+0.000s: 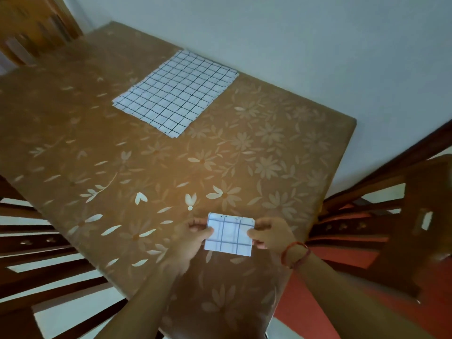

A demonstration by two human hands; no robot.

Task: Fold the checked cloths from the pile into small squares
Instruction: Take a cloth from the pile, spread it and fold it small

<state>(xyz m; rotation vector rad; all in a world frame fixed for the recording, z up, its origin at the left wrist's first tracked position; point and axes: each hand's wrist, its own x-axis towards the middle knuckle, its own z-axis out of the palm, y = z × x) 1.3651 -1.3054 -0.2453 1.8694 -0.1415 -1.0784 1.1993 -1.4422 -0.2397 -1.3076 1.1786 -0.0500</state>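
Folded cloth (229,234) sits low centre, pinched at its side edges by both hands (195,237) (267,234) — apparently keeping its layers together — pile (176,92) waiting at upper centre.

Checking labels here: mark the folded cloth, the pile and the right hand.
folded cloth (230,237), head view, centre of its face.
pile (175,92), head view, middle of top cloth.
right hand (271,234), head view, back of hand.
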